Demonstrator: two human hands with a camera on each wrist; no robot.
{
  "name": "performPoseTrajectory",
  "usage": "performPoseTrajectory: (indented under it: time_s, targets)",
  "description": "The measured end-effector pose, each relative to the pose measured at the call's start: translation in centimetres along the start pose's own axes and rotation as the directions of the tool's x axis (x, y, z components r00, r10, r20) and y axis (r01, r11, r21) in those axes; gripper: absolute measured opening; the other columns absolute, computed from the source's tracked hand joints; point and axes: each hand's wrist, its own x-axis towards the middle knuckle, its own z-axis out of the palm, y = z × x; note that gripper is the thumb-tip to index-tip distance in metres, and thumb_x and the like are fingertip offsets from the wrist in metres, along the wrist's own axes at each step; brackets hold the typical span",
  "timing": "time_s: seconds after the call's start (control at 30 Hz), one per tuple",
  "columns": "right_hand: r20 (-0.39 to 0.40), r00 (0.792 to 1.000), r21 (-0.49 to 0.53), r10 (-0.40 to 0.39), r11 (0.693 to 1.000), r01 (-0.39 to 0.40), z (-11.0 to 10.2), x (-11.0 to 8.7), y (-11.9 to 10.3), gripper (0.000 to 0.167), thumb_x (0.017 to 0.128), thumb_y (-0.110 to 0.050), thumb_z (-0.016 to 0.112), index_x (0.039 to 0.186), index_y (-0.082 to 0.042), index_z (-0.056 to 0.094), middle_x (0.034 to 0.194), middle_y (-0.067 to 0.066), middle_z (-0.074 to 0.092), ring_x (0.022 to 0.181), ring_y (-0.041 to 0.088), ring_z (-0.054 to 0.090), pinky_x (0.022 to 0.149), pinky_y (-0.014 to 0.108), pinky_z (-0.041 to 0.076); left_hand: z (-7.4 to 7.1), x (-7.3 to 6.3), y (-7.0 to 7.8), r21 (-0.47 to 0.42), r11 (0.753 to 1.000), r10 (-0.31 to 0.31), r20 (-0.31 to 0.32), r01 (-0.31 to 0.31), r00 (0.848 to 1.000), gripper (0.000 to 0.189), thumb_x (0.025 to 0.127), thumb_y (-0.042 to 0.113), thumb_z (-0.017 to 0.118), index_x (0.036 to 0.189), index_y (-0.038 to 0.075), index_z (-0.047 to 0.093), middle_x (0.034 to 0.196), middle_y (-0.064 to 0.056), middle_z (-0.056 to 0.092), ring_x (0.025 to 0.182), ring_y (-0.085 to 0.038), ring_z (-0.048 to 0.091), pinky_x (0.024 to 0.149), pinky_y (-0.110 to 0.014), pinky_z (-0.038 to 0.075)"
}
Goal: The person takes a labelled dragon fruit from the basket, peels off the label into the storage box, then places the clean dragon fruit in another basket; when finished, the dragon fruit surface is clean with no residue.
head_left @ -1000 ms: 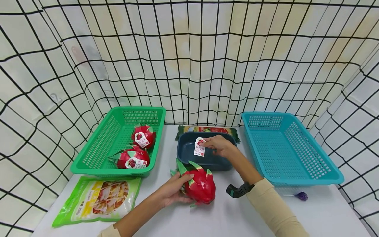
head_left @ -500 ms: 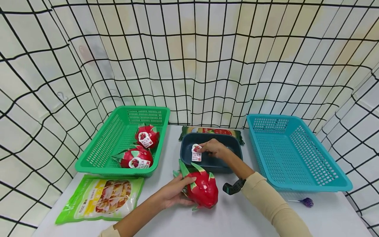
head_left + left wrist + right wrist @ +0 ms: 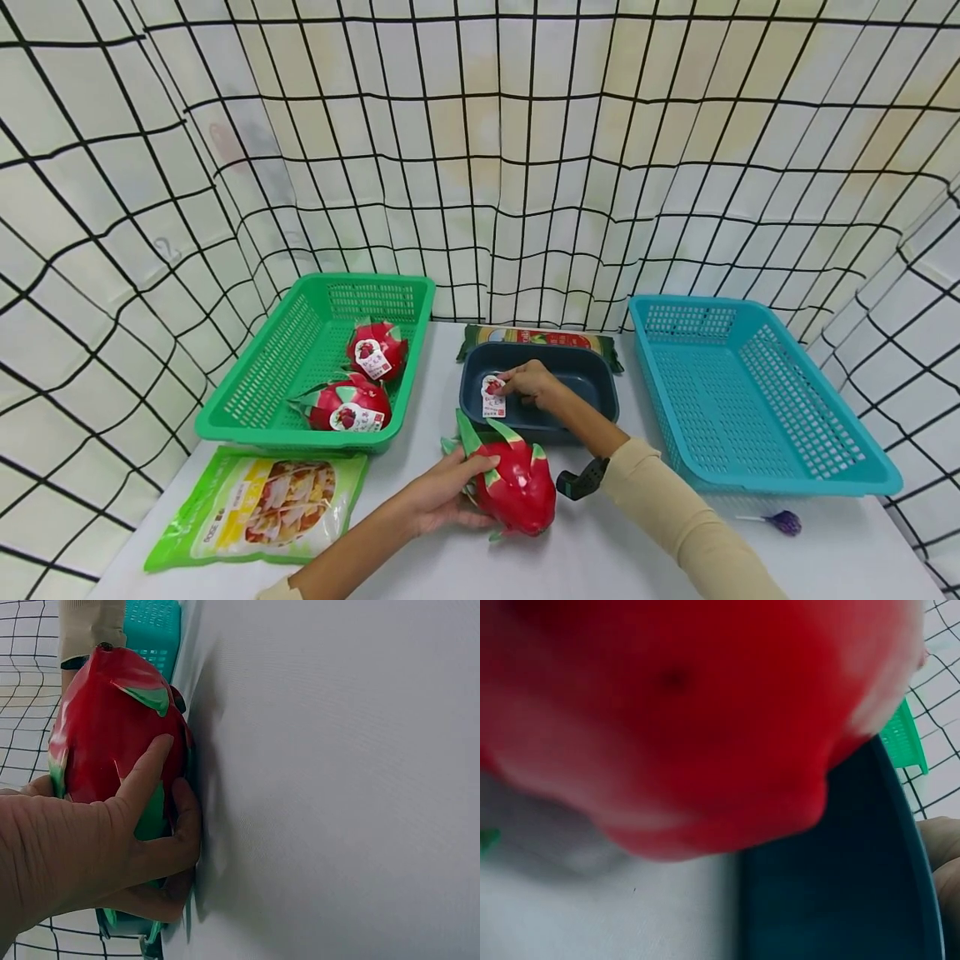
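Observation:
My left hand (image 3: 450, 493) grips a red dragon fruit (image 3: 525, 487) with green leaf tips, lying on its side in front of the dark blue basin (image 3: 555, 360). In the left wrist view the fingers (image 3: 146, 776) wrap round the leafy end of the fruit. Over the basin, my right hand (image 3: 534, 385) pinches the top of a white label (image 3: 493, 406) with a dragon fruit picture on it. Close up in the right wrist view, the fruit (image 3: 667, 742) fills the upper part, blurred, and just a bit of the right hand (image 3: 946, 862) shows at the edge.
To the left, a green basket (image 3: 315, 333) holds two labelled dragon fruits (image 3: 348, 404). A green and yellow food bag (image 3: 277, 508) lies before it. Behind the basin is a long packet (image 3: 540, 336). A blue basket (image 3: 757, 400) stands right, with a purple lollipop (image 3: 786, 522) near its front.
My right hand has lowered the label toward the basin, moving slightly left relative to it. The left hand keeps its hold on the dragon fruit. The head view has shifted a little.

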Motion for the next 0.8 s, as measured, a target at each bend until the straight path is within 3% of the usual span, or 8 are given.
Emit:
performPoseTrajectory:
  time_s: [0.07,0.37,0.8]
  targets:
    - [-0.012,1.000,-0.002,0.002,1.000,-0.002,0.1,0.1,0.2,0.028,0.081,-0.004,0.076,0.108,-0.002,0.073,0.070,-0.003,0.048,0.059,0.012,0.035,0.049,0.022,0.027,0.0,0.0,-0.1,0.001,1.000,-0.002,-0.003,0.002,1.000,0.081,0.091,0.031,0.067,0.151,0.007,0.017,0.146,-0.026,0.032,0.132,-0.050,0.032,0.092,-0.054,0.053]
    - [-0.069,0.997,-0.097,-0.015,0.995,0.008,0.5,0.4,1.0,0.018,0.079,-0.003,0.078,0.097,-0.001,0.075,0.078,0.000,0.061,0.045,0.010,0.029,0.044,0.022,0.023,0.1,0.0,-0.6,-0.008,1.000,-0.017,-0.012,0.017,1.000,0.086,0.090,0.032,0.068,0.151,0.005,0.014,0.145,-0.027,0.031,0.131,-0.051,0.033,0.092,-0.055,0.053]
    - [-0.097,0.990,-0.177,-0.107,0.980,0.088,0.6,1.2,1.0,0.020,0.076,-0.002,0.080,0.095,-0.001,0.072,0.081,0.004,0.059,0.065,0.015,0.044,0.049,0.023,0.034,-0.1,0.0,-0.3,-0.019,1.000,-0.011,-0.009,0.010,1.000,0.086,0.091,0.032,0.067,0.152,0.005,0.012,0.146,-0.027,0.031,0.131,-0.051,0.033,0.091,-0.055,0.053]
